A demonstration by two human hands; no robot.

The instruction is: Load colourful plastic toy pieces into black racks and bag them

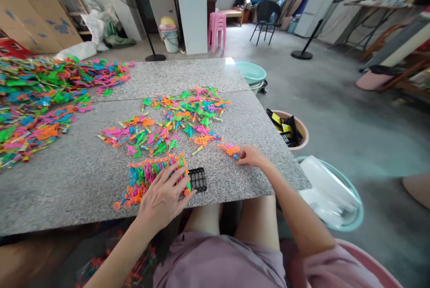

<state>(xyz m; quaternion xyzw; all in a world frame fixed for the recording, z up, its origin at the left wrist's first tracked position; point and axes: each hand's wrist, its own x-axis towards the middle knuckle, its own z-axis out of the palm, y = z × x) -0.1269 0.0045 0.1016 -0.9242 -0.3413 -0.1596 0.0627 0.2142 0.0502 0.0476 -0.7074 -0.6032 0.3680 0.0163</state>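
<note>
- Your left hand (165, 189) lies palm down over the near right part of a packed block of orange, pink, green and blue plastic pieces (149, 172); its fingers are slightly apart, laid across the pieces rather than closed around one.
- That hand covers part of the block, so you cannot see the pieces beneath the palm.
- Just right of the block, a black plastic grid rack (198, 179) shows its bare end; whether it runs on beneath the pieces is hidden.
- Your right hand (252, 157) has thumb and fingertips drawn together on the blue end of a flat orange plastic piece (230, 148), right of the rack and farther from you; the fingers hide the tip, and you cannot tell whether a second piece lies under it.
- Beyond both hands, a loose multicoloured scatter of similar pieces (201, 111) overlaps on the speckled grey stone tabletop (258, 131); single outlines are hard to separate.
- At your left, a larger heap of such pieces (47, 77) is cut off by the picture's edge.
- Below the table, more coloured pieces (148, 259) show dimly, partly behind your left forearm.
- At lower right, your sleeve hides part of a pink plastic basin (369, 263), also cut off.
</note>
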